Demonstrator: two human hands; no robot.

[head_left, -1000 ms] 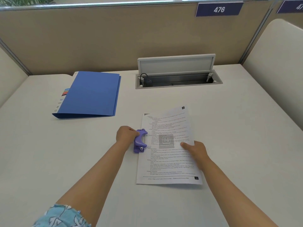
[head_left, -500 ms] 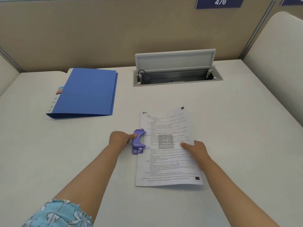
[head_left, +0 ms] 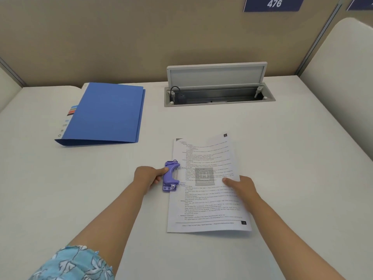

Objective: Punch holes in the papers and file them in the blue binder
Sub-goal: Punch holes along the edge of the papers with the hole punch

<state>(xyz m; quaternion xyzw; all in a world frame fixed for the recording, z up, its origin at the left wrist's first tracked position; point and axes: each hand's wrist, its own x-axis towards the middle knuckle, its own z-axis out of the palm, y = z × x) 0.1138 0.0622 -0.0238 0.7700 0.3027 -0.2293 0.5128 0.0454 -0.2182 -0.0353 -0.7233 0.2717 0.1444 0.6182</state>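
The papers (head_left: 207, 184) lay flat on the white desk (head_left: 302, 158), printed side up, their long axis running away from the person and leaning a little to the right at the far end. Their left long edge sat in the mouth of the purple hole punch (head_left: 170, 176), which lay along that edge about midway down it. The left hand (head_left: 148, 176) was just left of the punch, thumb on its top and fingers curled against its near side, gripping it. The right hand (head_left: 240, 185) rested on the opposite, right edge of the sheets, the thumb lying flat on top; whether the fingers reached under the edge could not be seen. So the punch was the left hand's to press, and I judged the squeeze would depend on the edge staying fully seated in the slot.

The blue binder (head_left: 109, 114) lay closed, well apart at the far left, nearer the left hand, its spine facing left.

A grey watermark mid-page read roughly "Mentora IAS"; the body text was too small to read. A blue sign (head_left: 273, 4) on the partition said 476. An open cable tray (head_left: 219, 93) sat beyond the papers.
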